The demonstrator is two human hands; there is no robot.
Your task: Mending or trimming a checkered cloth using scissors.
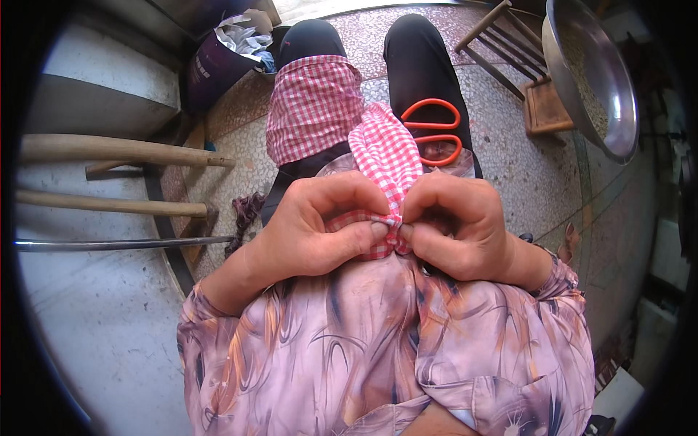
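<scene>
My left hand [338, 220] and my right hand [461, 223] meet above my lap, thumbs and fingers pinching a gathered edge of a red-and-white gingham cloth [386, 147]. The rest of this cloth runs forward in folds between my thighs. Any needle or thread at the fingertips is too small to make out. Another gingham piece [313, 109], duller in tone, lies over my left thigh near the knee. Scissors with orange-red handles [436, 126] rest on my right thigh beside the cloth; their blades are hidden.
To the left, two wooden poles [114, 149] and a metal rod [125, 243] stick out towards me. A dark bin [210, 71] with crumpled plastic stands beyond my left knee. At right, a large metal basin [627, 109] holding grain-like material sits by a wooden chair [548, 109].
</scene>
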